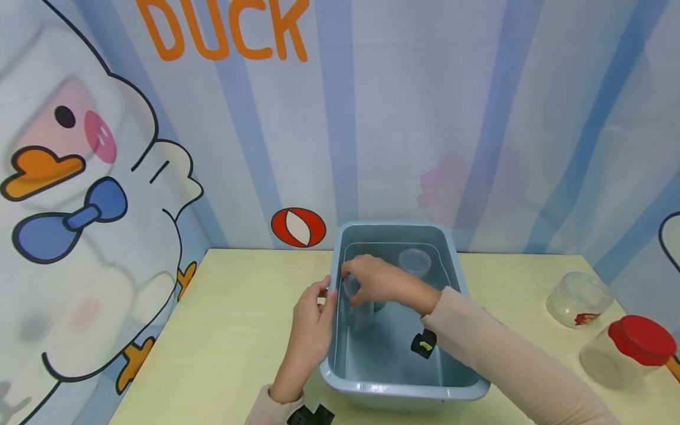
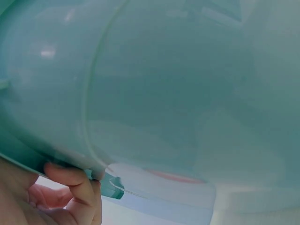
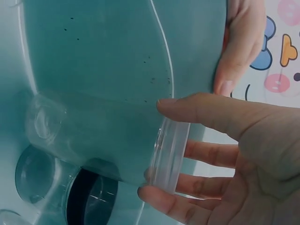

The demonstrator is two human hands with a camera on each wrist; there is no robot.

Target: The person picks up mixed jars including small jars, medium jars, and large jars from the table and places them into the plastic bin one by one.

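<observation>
My right hand (image 1: pixel 379 277) reaches into a blue plastic tub (image 1: pixel 404 391), near its left wall. Between thumb and fingertips it pinches a translucent lid (image 3: pixel 169 154), seen edge-on in the right wrist view. A faint clear jar body (image 3: pixel 93 133) extends from the lid. At the tub's left rim, my left hand (image 1: pixel 313 321) holds on, its thumb against the edge. A clear round container (image 1: pixel 414 262) lies in the back of the tub. Low in the right wrist view, a dark-banded clear container (image 3: pixel 93 194) sits beside another clear round piece (image 3: pixel 35 173).
On the pale yellow table (image 1: pixel 255 295), to the tub's right, are a clear jar (image 1: pixel 579 298) and a jar with a red lid (image 1: pixel 640 341). A printed curtain (image 1: pixel 393 118) hangs behind. A thin line, possibly a water line, runs round the tub's inner wall.
</observation>
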